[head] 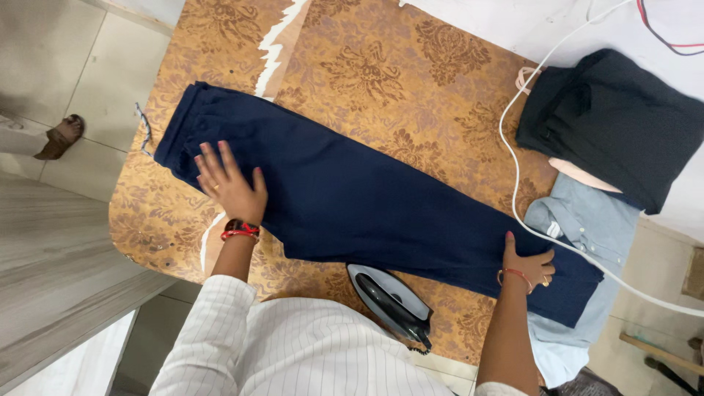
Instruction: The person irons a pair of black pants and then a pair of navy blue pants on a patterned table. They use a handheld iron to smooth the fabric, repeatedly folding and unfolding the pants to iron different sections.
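Note:
Dark navy trousers [352, 198] lie flat and lengthwise across a padded ironing table with a brown floral cover [381, 66]. My left hand [229, 183] rests flat with fingers spread on the waist end of the trousers. My right hand [526, 265] presses on the leg end near the hem, fingers curled at the fabric's edge. A dark iron [390, 302] stands on its heel at the near edge of the table, between my arms.
A light blue shirt [587, 227] lies under the trouser hem at the right. Folded black clothes [616, 117] sit on a pink garment beyond it. A white cord [517, 176] runs across the right side. Someone's sandalled foot [62, 136] is on the tiled floor at left.

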